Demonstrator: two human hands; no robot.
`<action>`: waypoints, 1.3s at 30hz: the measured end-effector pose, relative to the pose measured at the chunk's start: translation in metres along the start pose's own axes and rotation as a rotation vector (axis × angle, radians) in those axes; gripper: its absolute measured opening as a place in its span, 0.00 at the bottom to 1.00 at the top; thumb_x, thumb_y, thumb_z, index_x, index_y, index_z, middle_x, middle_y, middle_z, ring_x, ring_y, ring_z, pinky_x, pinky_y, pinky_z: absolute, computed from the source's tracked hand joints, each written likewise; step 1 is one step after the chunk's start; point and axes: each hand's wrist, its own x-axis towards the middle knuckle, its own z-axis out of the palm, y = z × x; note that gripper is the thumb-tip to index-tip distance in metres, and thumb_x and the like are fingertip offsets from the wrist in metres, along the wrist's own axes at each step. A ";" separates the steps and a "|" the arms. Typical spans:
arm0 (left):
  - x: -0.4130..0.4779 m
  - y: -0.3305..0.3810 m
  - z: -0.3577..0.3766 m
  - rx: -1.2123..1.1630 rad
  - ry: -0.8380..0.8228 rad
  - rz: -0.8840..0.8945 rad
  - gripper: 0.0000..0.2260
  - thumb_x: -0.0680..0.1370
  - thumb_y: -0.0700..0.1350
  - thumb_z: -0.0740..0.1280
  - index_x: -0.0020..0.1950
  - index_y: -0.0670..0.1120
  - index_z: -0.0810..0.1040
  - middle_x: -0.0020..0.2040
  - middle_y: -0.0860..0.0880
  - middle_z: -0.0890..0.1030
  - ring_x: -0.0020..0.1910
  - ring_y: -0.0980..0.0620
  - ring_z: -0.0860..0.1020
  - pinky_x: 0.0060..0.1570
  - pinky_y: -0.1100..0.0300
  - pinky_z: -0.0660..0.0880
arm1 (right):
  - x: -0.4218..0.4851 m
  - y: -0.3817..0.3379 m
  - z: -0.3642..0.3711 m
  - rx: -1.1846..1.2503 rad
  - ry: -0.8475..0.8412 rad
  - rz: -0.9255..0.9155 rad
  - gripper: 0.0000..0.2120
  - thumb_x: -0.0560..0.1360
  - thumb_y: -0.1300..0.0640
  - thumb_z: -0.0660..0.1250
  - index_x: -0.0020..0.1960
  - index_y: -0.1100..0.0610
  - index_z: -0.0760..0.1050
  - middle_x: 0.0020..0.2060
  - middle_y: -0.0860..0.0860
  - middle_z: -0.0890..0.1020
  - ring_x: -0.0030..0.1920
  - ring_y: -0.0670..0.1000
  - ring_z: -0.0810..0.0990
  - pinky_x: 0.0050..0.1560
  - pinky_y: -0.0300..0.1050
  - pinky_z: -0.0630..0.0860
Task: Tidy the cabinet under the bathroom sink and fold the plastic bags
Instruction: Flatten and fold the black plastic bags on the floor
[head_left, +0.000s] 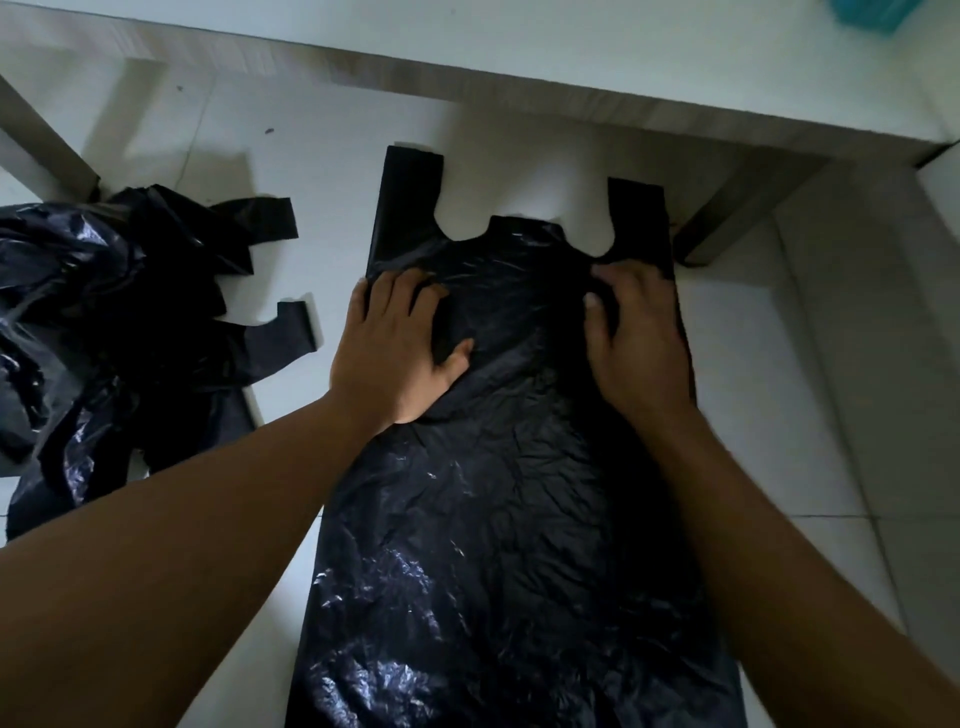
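A black plastic bag (509, 519) lies spread flat on the white tiled floor, its two handles pointing away from me toward the cabinet. My left hand (400, 348) presses flat on the bag's upper left part, fingers apart, thumb on the plastic. My right hand (634, 338) rests on the upper right part just below the right handle, its fingers curled down against the plastic. A crumpled pile of black bags (114, 322) sits on the floor to the left, with handles sticking out toward the flat bag.
The white cabinet (571, 67) with a wood-grain lower edge runs across the top. Its open door (748, 213) stands at the right, another door panel (47, 145) at the far left. A teal object (878, 13) shows at the top right.
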 end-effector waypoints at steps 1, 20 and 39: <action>0.000 0.000 -0.001 -0.003 0.001 0.002 0.31 0.77 0.67 0.56 0.71 0.48 0.70 0.71 0.45 0.69 0.72 0.43 0.66 0.74 0.42 0.58 | -0.030 -0.017 0.002 -0.039 -0.067 0.009 0.13 0.81 0.53 0.60 0.62 0.57 0.75 0.60 0.55 0.74 0.61 0.55 0.71 0.61 0.51 0.72; -0.140 0.036 -0.026 -0.018 -0.157 0.011 0.29 0.79 0.63 0.55 0.73 0.47 0.71 0.74 0.45 0.69 0.77 0.42 0.62 0.75 0.39 0.56 | -0.131 -0.071 0.017 -0.279 -0.251 0.140 0.21 0.80 0.44 0.50 0.67 0.48 0.71 0.71 0.49 0.69 0.73 0.54 0.64 0.73 0.67 0.53; -0.129 0.050 -0.027 -0.081 -0.103 -0.083 0.39 0.72 0.75 0.55 0.73 0.51 0.69 0.72 0.49 0.71 0.72 0.45 0.66 0.71 0.41 0.63 | -0.137 0.024 -0.073 0.137 -0.074 0.450 0.18 0.81 0.56 0.61 0.70 0.55 0.68 0.52 0.51 0.75 0.55 0.53 0.74 0.54 0.44 0.68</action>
